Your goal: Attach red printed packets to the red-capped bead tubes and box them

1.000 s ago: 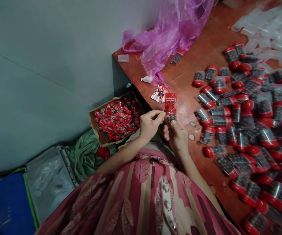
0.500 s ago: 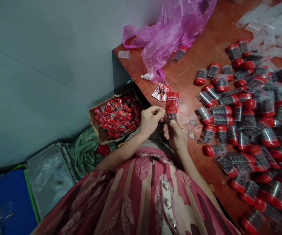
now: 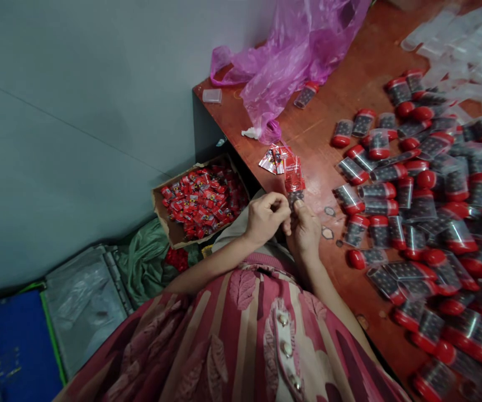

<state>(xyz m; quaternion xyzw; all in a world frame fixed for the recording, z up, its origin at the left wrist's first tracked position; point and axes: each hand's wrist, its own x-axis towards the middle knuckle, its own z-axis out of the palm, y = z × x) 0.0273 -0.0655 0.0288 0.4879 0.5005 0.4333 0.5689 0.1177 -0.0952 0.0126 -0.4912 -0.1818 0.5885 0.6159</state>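
My right hand (image 3: 305,228) is closed round the lower end of a red printed sachet (image 3: 294,174), thumb on top. The sachet's lower part is dark and patterned, partly covered by the fingers. Close against it on the left, my left hand (image 3: 267,216) has thumb and forefinger pinched together; whatever lies between them is too small to make out. Just beyond the sachet, other small red and silver packets (image 3: 273,158) lie on the reddish wooden table (image 3: 308,134).
Red-capped clear containers with dark patterned contents (image 3: 416,201) cover the table's right side. Clear plastic tubes (image 3: 462,56) lie behind them. A pink plastic bag (image 3: 282,61) spreads at the back. Left of the table stands a cardboard box (image 3: 167,226) of small red packets.
My left hand has moved slightly right and down, nearer my right hand. The sachet has tipped a little and sits slightly lower.
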